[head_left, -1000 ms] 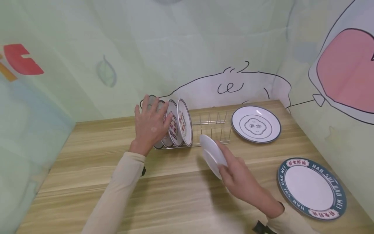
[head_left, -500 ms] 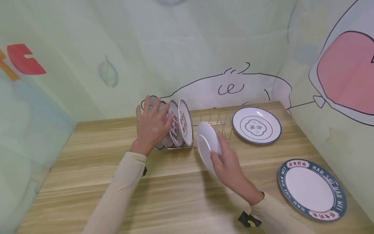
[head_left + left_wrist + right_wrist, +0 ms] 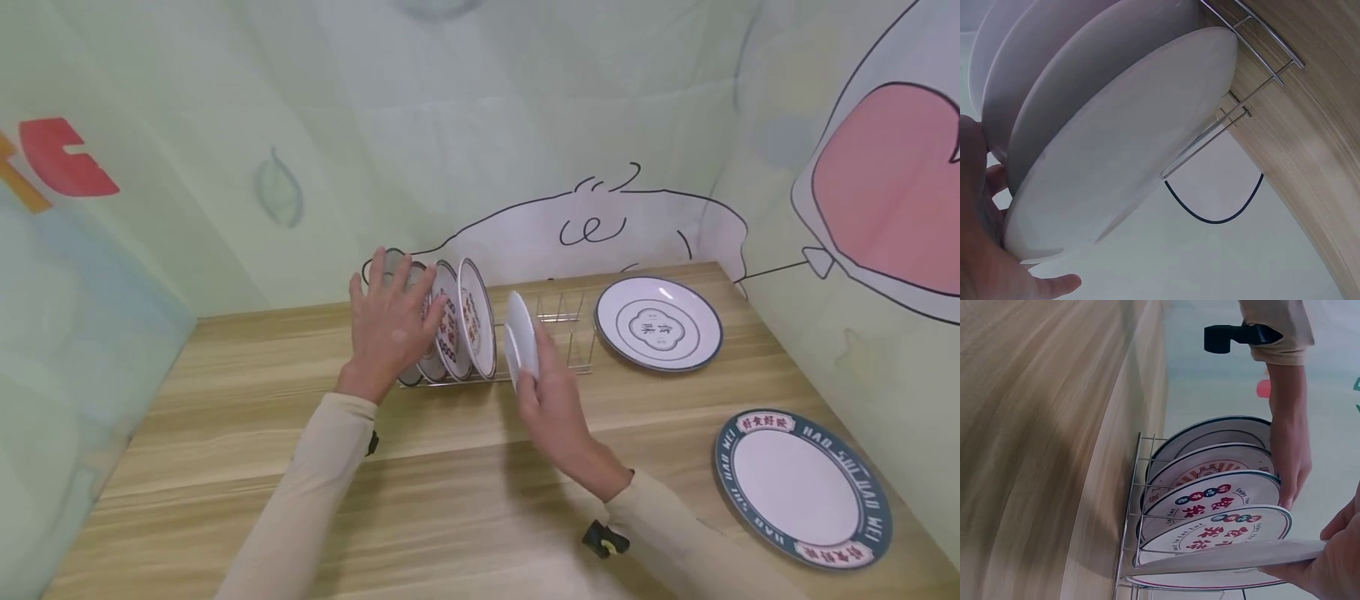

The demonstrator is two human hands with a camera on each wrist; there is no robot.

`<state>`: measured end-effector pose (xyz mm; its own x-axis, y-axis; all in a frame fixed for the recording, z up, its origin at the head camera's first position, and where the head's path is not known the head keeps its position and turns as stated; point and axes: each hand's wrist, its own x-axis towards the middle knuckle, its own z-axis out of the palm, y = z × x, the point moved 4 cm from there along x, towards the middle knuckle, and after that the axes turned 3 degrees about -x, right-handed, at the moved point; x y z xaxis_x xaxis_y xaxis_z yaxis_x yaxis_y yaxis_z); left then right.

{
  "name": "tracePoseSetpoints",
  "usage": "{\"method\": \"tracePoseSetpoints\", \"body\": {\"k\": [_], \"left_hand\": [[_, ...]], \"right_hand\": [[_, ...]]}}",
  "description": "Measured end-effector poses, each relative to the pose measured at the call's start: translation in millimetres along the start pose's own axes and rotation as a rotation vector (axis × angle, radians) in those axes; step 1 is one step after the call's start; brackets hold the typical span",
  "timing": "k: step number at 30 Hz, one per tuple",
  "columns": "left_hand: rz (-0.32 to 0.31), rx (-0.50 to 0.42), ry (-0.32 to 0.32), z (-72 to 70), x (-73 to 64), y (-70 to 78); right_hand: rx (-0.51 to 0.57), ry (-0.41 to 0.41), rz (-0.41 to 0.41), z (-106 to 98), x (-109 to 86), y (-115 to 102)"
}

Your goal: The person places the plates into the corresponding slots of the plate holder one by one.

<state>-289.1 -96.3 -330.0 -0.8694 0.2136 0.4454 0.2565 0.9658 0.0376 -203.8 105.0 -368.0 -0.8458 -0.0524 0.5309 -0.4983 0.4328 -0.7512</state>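
Note:
My right hand pinches a small white plate by its near edge, thumb on the underside. The plate is upright, its underside turned left, at the wire dish rack. In the right wrist view, the held plate appears nearly edge-on, its far edge overlapping the rack wires. Several patterned plates stand on edge in the rack's left part. Over their upper edges lies my left hand, fingers spread. The left wrist view shows its fingers at the rims of the standing plates.
On the wooden table, a white plate with a blue rim lies flat right of the rack. Nearer, at the right, lies a larger plate with a green lettered rim. A printed cloth wall stands behind.
My right hand has carried the white plate left and away from me to the rack, turning it more upright. The left hand has stayed on the standing plates.

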Motion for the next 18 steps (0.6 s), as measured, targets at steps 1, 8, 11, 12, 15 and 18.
{"method": "tracePoseSetpoints", "body": {"k": [1,8,11,12,15,18], "left_hand": [[0.002,-0.001,0.002,0.2,0.1,0.1],[-0.003,-0.008,0.002,0.9,-0.3,0.3],[0.002,-0.010,0.003,1.3,0.1,1.7],[0.004,-0.008,0.004,1.3,0.2,2.1],[0.004,0.005,0.005,1.3,-0.1,2.7],[0.003,0.014,0.012,1.1,-0.5,2.6]], "right_hand": [[-0.006,0.002,-0.009,3,1.8,0],[-0.024,-0.031,-0.075,22,11.2,-2],[-0.035,-0.035,-0.095,29,14.3,-1],[-0.042,-0.034,-0.100,31,15.5,0],[-0.068,-0.030,-0.109,36,20.1,2],[-0.093,-0.022,-0.119,41,25.1,4]]}}
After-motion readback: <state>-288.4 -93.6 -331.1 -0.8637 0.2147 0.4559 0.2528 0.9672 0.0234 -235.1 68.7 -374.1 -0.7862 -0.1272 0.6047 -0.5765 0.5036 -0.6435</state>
